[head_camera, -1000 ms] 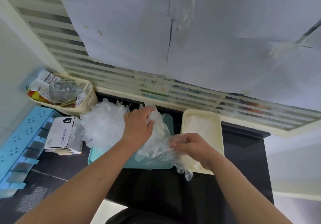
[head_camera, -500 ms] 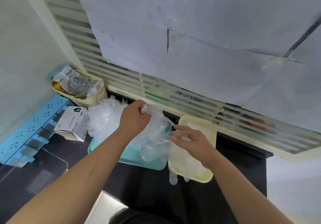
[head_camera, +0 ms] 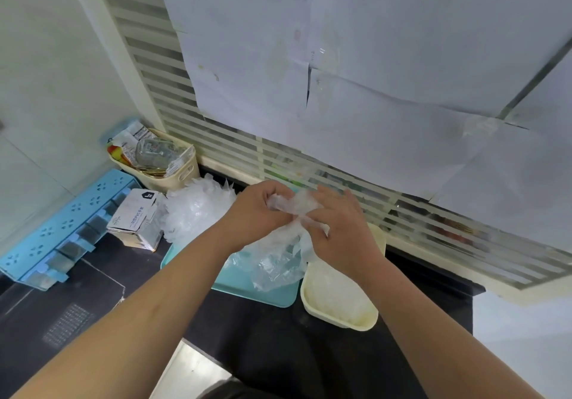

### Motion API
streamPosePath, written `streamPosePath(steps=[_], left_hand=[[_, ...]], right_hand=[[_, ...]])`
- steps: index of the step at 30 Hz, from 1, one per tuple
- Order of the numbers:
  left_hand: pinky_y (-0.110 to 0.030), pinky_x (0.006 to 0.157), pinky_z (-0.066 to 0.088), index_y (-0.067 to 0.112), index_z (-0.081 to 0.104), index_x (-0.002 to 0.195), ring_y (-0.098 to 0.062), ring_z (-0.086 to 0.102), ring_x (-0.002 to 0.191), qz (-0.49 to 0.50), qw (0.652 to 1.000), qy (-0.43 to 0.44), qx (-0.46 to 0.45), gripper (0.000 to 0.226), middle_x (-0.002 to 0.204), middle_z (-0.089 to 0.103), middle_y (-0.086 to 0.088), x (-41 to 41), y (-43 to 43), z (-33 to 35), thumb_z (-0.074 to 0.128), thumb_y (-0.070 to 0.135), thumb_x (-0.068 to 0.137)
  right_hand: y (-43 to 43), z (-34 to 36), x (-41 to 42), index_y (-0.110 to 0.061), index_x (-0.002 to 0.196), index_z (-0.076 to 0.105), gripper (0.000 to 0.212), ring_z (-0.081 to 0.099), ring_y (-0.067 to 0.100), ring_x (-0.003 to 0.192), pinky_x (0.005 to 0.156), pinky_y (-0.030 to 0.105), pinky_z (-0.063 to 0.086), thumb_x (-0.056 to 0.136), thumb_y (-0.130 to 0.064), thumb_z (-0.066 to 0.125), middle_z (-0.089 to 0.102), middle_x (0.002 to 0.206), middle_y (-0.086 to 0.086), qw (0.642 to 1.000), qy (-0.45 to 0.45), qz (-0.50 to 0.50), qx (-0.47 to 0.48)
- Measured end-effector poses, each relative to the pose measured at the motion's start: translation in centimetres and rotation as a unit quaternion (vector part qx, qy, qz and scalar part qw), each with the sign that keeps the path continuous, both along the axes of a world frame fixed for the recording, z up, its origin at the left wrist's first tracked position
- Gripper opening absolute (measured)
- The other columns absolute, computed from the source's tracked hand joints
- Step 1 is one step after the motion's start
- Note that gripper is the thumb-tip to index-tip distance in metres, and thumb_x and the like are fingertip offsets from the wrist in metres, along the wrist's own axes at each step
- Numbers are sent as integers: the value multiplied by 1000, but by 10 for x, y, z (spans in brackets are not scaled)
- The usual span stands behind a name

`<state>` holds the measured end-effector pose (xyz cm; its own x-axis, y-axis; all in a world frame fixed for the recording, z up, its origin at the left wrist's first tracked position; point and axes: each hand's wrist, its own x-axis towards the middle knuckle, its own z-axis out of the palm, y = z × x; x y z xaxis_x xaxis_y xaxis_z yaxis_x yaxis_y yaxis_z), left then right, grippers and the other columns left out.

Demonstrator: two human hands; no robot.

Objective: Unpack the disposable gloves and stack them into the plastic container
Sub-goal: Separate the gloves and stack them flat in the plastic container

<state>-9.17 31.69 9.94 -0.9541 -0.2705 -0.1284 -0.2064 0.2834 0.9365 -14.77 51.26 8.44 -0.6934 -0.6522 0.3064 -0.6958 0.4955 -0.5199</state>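
Left hand point(head_camera: 258, 209): fingers curled, pinching the glove point(head_camera: 288, 205).
Right hand point(head_camera: 335, 231): gripping the same film.
Handling: probably feather-light, limp, clingy; best pinched at the cuff.

Black counter point(head_camera: 253, 330). Directly on it: 1 teal tray point(head_camera: 247, 287) at centre, 1 cream container point(head_camera: 366, 324) just beside its right edge, 1 white carton point(head_camera: 133, 222) to the left, 1 cream basket point(head_camera: 181, 178) behind that, 1 blue rack point(head_camera: 62, 225) far left.

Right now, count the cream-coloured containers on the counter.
2: one basket at the back left, holding packets; one shallow container at the right, beside the teal tray. None seems hidden.
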Motion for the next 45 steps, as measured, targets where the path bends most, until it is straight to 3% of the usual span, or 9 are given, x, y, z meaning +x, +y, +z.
streamPosePath(steps=[3,5,9,12,21,27,31,40,45], left_hand=[[-30,73,62,34,73,112,-15,72,84,25,998,0,53,45,107,74,3,5,-10,-1,83,5,80],[-34,85,62,35,72,118,-23,74,96,32,994,-8,108,53,108,75,-11,7,-19,-3,90,10,76],[-55,107,52,23,75,121,-34,71,114,20,983,-29,179,48,113,74,-19,11,-31,-4,91,13,78],[-51,105,54,14,77,118,-34,71,114,-38,971,-81,219,33,116,77,-11,14,-27,2,83,22,87],[-43,102,56,15,79,115,-27,71,116,-36,972,-110,205,35,115,78,-5,-1,-23,-15,86,29,84],[-45,100,54,1,73,117,-32,73,106,-38,972,-102,207,56,111,77,-14,-11,-14,-18,96,22,70],[-56,107,48,-1,68,124,-44,64,121,-97,958,-111,246,63,124,71,-23,-14,-2,-21,95,27,74],[-29,72,58,7,77,111,-17,67,87,0,960,-101,260,21,105,77,-12,-20,-10,-32,76,19,93],[-49,101,55,15,74,103,-28,69,105,32,952,-106,287,8,118,75,-17,-25,1,-36,68,19,100]], right_hand=[[9,15,0,-24,86,81,16,57,-2,64,69,13,44,100,-21,73,68,71,-17,980,-174,-48,-87],[14,20,0,-18,82,81,17,48,2,51,61,17,43,97,-21,76,74,72,0,948,-278,-90,-124],[20,15,2,-12,85,84,14,69,44,90,88,50,62,94,-20,78,75,99,26,892,-389,-135,-187],[21,13,5,-9,85,83,10,67,50,106,102,63,53,92,-13,78,76,98,24,875,-416,-141,-202],[32,6,6,-7,90,81,9,77,31,86,100,58,58,95,-6,74,80,87,14,842,-446,-188,-240],[40,15,10,-18,96,85,17,71,24,115,107,43,52,96,-6,73,81,110,1,842,-493,-105,-189],[38,18,11,-14,91,86,14,74,24,106,98,37,54,94,-5,75,82,100,4,843,-481,-132,-203],[66,3,5,-11,71,84,23,74,30,90,88,39,56,87,4,77,80,88,16,825,-438,-247,-258],[83,-1,4,1,80,83,16,75,38,84,93,49,60,88,9,71,79,86,22,828,-459,-202,-251]])
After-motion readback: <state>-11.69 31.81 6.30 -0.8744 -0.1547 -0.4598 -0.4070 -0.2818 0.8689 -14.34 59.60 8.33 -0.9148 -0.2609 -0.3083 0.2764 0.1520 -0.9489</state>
